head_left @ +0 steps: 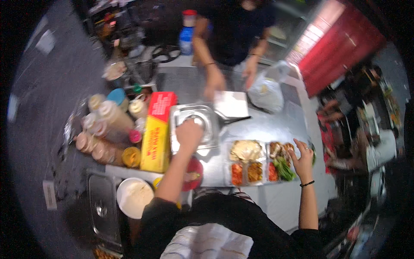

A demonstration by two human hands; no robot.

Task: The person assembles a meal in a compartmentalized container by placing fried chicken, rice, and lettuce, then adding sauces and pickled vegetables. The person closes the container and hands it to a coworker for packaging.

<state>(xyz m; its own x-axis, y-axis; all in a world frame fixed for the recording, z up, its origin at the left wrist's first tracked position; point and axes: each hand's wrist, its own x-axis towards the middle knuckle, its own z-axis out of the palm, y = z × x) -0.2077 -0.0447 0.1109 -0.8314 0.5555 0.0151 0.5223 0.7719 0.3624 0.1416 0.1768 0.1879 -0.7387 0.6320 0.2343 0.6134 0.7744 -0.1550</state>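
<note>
My left hand (189, 134) is closed over the middle of a steel pan lid (207, 111), its fingers curled down at the round recess; the fingertips are hidden and slightly blurred. My right hand (302, 157) hovers with fingers apart at the right edge of two clear meal trays. The left tray (244, 177) holds a pale mound, chopped red food and a yellow-brown portion. In the right tray (271, 178), browned pieces with white sauce, red food and green lettuce (283, 169) sit in compartments. My right fingers hold nothing.
A yellow-and-red wax paper box (157, 134) and several sauce bottles (113, 116) stand left. Across the steel table (215, 166), another person's hand (214, 82) is near a white square box (231, 105) and a plastic bag (266, 93). A white tub (134, 198) is lower left.
</note>
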